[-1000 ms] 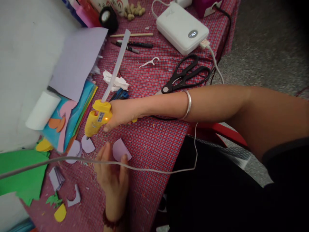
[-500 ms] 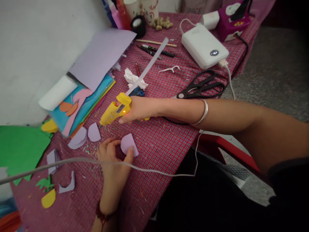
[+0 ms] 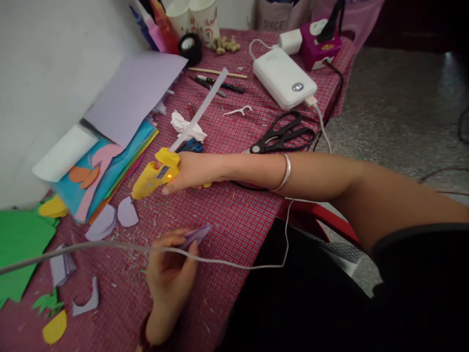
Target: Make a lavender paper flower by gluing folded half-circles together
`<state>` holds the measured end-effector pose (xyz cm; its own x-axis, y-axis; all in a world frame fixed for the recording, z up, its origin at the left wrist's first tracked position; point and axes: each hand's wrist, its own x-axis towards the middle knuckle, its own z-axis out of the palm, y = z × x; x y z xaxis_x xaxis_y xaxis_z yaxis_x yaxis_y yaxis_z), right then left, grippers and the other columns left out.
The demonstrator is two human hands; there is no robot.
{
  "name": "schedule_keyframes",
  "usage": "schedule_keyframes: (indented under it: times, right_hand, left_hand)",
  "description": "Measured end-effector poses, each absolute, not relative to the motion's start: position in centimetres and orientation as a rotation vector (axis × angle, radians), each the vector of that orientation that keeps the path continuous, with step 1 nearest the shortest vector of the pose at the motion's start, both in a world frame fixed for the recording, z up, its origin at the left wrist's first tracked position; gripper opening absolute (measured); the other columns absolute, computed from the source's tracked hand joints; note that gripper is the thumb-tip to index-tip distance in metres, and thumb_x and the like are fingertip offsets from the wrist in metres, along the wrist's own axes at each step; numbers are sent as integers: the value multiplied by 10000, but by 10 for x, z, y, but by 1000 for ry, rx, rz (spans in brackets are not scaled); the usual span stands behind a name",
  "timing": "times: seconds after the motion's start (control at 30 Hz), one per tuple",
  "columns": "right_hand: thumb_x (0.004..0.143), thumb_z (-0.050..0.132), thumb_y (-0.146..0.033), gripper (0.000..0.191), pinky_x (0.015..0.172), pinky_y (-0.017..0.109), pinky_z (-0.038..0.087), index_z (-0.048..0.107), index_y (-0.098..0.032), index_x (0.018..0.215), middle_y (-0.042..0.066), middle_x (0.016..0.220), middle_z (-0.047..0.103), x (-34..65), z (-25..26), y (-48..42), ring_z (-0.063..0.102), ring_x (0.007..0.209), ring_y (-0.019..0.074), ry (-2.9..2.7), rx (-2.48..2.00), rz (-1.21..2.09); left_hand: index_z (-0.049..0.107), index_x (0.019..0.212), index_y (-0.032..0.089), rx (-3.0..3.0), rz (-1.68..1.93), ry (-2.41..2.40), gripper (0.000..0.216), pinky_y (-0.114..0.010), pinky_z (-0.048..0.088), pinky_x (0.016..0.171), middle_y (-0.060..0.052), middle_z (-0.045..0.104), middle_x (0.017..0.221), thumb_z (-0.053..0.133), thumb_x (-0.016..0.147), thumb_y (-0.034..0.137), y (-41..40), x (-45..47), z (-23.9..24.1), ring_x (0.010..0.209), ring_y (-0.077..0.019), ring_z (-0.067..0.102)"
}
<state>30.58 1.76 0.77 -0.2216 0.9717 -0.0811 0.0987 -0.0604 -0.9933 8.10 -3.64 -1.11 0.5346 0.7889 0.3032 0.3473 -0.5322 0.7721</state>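
My right hand point(image 3: 190, 171) grips a yellow glue gun point(image 3: 154, 175) with a long clear glue stick point(image 3: 200, 111) poking out its back; the nozzle points left and down over the red checked cloth point(image 3: 234, 215). My left hand point(image 3: 170, 266) pinches a lilac paper petal point(image 3: 196, 235) and has it lifted off the cloth, edge-on to me. Two more lilac petals point(image 3: 117, 217) lie just below the nozzle. A grey cable point(image 3: 110, 247) crosses in front of my left hand.
Black scissors point(image 3: 282, 137), a white power bank point(image 3: 284, 78), pens point(image 3: 216, 84), crumpled tissue point(image 3: 186, 127) and cups point(image 3: 194, 17) sit further back. A stack of coloured paper point(image 3: 106, 161) under a lilac sheet point(image 3: 135, 95) leans at the left. Green paper point(image 3: 18, 244) and scraps lie near left.
My left hand has picked the lilac petal up off the cloth and turned it edge-on. The glue gun has stayed over the same part of the cloth.
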Motion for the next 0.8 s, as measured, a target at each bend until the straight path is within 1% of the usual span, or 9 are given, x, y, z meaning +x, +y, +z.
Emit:
schedule_keyframes:
  times: [0.1, 0.17, 0.27, 0.33, 0.4, 0.47, 0.6, 0.67, 0.8]
  right_hand:
    - [863, 645, -178, 97, 337, 161, 334, 590, -131, 927, -112, 481, 409, 305, 5, 18, 375, 374, 57, -1422, -1203, 1391]
    - [864, 639, -174, 100, 339, 155, 338, 586, -137, 940, -109, 496, 424, 306, 4, 18, 380, 373, 52, -1424, -1187, 1401]
    - [872, 633, -201, 88, 343, 142, 335, 581, -143, 914, -90, 542, 489, 308, 4, 17, 391, 382, 39, -1417, -1195, 1415]
    - [877, 628, -230, 104, 349, 140, 340, 576, -141, 865, -70, 576, 527, 310, 4, 17, 400, 395, 33, -1416, -1219, 1404]
    - [874, 630, -236, 126, 353, 145, 340, 568, -137, 825, -59, 586, 539, 312, 4, 18, 400, 401, 33, -1415, -1268, 1378]
    - [866, 636, -224, 123, 358, 151, 345, 563, -137, 817, -55, 598, 547, 313, 4, 19, 398, 406, 33, -1409, -1298, 1356]
    - [862, 649, -225, 136, 370, 151, 349, 547, -153, 809, -57, 631, 561, 315, 2, 20, 406, 423, 27, -1414, -1306, 1337]
    - [870, 640, -222, 135, 365, 150, 336, 543, -155, 803, -58, 630, 563, 315, 3, 21, 400, 419, 25, -1405, -1336, 1328]
    - [868, 636, -196, 94, 363, 144, 340, 566, -144, 834, -51, 633, 578, 315, 3, 22, 393, 407, 18, -1379, -1363, 1313]
  left_hand:
    - [564, 1089, 255, 2078, 999, 853, 419, -334, 591, 752, 9, 677, 943, 714, 734, 91, -38, 75, -9, 803, -142, 689]
    - [583, 1137, 260, 2187, 1017, 778, 451, -367, 581, 797, -1, 681, 945, 694, 742, 73, -33, 70, -9, 845, -158, 681]
    - [641, 1006, 247, 2536, 1063, 649, 327, -444, 539, 900, -25, 676, 949, 674, 740, 58, -20, 64, -11, 948, -206, 659]
    - [649, 943, 242, 2797, 1063, 658, 277, -484, 512, 926, -49, 682, 994, 677, 734, 62, -13, 62, -12, 993, -243, 646]
    - [651, 954, 232, 2905, 942, 760, 226, -503, 501, 914, -85, 680, 1078, 691, 758, 126, -10, 62, -12, 1029, -279, 635]
    - [644, 1021, 216, 2810, 842, 836, 234, -506, 499, 911, -116, 666, 1149, 697, 793, 235, -10, 61, -9, 1060, -297, 626]
    - [607, 1154, 214, 2524, 983, 993, 323, -520, 454, 1014, -111, 648, 1187, 640, 844, 299, -6, 57, -9, 1137, -286, 602]
    - [565, 1244, 188, 2493, 956, 1053, 437, -539, 436, 1047, -143, 614, 1245, 641, 844, 348, -2, 57, -15, 1198, -309, 569]
    - [431, 1415, 114, 2589, 754, 1090, 774, -568, 414, 1085, -222, 502, 1392, 725, 776, 437, -1, 63, -32, 1312, -380, 472]
